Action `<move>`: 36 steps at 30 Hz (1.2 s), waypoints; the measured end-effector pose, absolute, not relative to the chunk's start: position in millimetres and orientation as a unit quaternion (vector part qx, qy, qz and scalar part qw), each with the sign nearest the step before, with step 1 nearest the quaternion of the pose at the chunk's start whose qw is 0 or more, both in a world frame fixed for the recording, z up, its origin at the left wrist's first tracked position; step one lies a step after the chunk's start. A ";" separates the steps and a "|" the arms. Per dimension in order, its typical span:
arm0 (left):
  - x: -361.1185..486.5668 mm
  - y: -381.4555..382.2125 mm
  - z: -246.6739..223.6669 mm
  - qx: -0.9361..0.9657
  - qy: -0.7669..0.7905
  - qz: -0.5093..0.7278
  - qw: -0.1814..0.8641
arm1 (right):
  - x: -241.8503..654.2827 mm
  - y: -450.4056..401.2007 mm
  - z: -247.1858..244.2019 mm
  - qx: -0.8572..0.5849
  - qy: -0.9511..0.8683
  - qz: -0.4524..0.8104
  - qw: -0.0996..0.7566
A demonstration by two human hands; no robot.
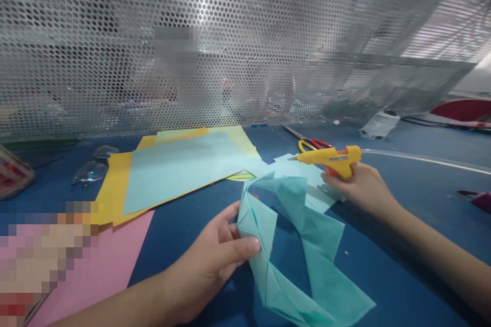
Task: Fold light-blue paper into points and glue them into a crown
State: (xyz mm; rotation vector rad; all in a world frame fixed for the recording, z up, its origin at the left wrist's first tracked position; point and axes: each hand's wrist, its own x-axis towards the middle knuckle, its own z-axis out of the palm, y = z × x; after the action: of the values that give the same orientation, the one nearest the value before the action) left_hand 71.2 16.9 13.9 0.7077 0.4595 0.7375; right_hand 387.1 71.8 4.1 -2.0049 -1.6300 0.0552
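Observation:
A folded teal paper ring (322, 235) with pointed flaps stands at the lower middle. My left hand (215, 250) pinches its left side, thumb on the near face and fingers behind. To the right, my right hand (360, 184) is wrapped round the handle of a yellow glue gun (332, 160). The gun's metal nozzle points left, above a light blue paper piece (307, 176) and apart from the ring.
Light blue sheets (172, 173) lie on yellow ones (102, 189), with pink paper (103, 265) nearer. Scissors (307, 144), glasses (90, 171) and a white packet (379, 124) rest on the blue table (414, 173). A perforated metal screen (230, 36) stands behind.

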 end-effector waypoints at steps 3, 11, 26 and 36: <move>71.3 16.3 16.7 0.337 0.217 0.352 0.846 | 387.2 72.1 2.8 -0.743 -0.610 0.015 0.274; 70.8 16.1 12.7 0.341 0.224 0.341 0.847 | 386.5 71.5 2.6 -0.738 -0.617 0.013 0.274; 72.8 16.6 12.3 0.339 0.214 0.337 0.852 | 384.0 72.8 0.7 -0.740 -0.614 0.012 0.273; 71.6 12.8 12.7 0.326 0.167 0.331 0.870 | 384.8 73.2 0.3 -0.747 -0.609 0.014 0.267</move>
State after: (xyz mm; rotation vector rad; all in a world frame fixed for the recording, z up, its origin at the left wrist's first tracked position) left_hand 71.6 12.8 12.7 0.6815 0.3485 0.6930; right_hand 384.8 73.2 0.3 -2.0151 -1.6445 0.0391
